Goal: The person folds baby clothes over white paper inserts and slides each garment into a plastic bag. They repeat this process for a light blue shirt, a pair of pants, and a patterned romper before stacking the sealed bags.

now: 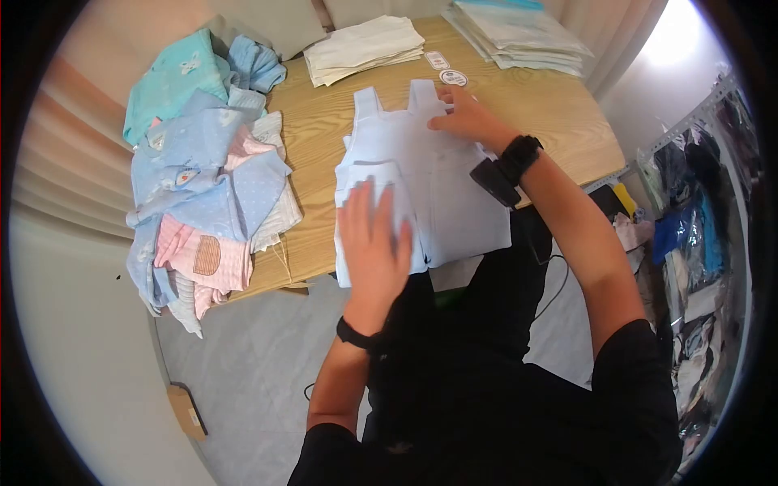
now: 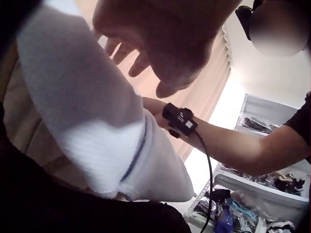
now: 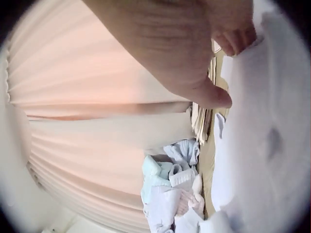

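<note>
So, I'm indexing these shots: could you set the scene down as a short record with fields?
surface: wooden table
main item: pale blue garment with shoulder straps, one side folded inward
left hand: fingers spread over the folded part; contact unclear
right hand: at the garment's strap end, thumb and fingers apart
person's left: heap of blue, pink, teal and white clothes
far side: pale flat stack, two small labels, clear plastic packets

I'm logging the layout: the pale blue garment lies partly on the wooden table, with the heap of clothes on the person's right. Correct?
Not quite: the head view shows the heap of clothes on the person's left. The pale blue garment does lie partly on the wooden table.
</note>
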Demonstrator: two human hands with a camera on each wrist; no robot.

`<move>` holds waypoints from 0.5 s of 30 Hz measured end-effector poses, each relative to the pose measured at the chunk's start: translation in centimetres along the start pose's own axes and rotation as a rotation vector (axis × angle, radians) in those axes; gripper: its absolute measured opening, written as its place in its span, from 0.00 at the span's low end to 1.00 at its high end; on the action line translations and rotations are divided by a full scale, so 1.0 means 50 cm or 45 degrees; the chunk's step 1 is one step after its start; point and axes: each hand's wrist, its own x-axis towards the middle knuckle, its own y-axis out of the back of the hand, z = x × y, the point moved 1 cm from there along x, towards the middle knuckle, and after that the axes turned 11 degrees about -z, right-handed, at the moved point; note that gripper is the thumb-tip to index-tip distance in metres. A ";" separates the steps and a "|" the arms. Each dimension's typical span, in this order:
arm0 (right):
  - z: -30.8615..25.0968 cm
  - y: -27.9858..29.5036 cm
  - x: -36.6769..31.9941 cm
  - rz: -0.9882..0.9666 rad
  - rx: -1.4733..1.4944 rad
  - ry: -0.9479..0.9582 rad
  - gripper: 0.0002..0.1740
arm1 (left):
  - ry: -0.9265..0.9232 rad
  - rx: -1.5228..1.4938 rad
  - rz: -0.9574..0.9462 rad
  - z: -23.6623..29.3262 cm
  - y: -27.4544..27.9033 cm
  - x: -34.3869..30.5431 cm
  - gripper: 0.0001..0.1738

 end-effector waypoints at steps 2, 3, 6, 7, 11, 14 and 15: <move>-0.003 -0.003 0.020 -0.050 0.063 -0.079 0.43 | 0.050 -0.014 -0.094 0.029 -0.010 0.007 0.36; 0.003 -0.004 0.035 -0.115 0.217 -0.139 0.43 | 0.076 -0.022 -0.140 0.038 -0.015 0.012 0.37; 0.046 0.013 0.099 -0.256 0.572 -0.241 0.41 | 0.090 0.027 -0.129 0.035 -0.036 0.022 0.40; 0.085 0.013 0.132 -0.280 0.619 -0.227 0.38 | 0.101 0.028 -0.122 0.033 -0.038 0.026 0.40; 0.019 0.007 0.079 -0.184 0.768 -0.169 0.45 | 0.085 0.049 -0.088 0.027 -0.047 0.016 0.40; 0.007 0.020 0.069 -0.372 0.690 0.044 0.47 | 0.082 0.064 -0.079 0.025 -0.048 0.014 0.40; 0.001 0.025 0.062 -0.358 0.659 0.129 0.47 | 0.084 0.059 -0.081 0.026 -0.048 0.015 0.39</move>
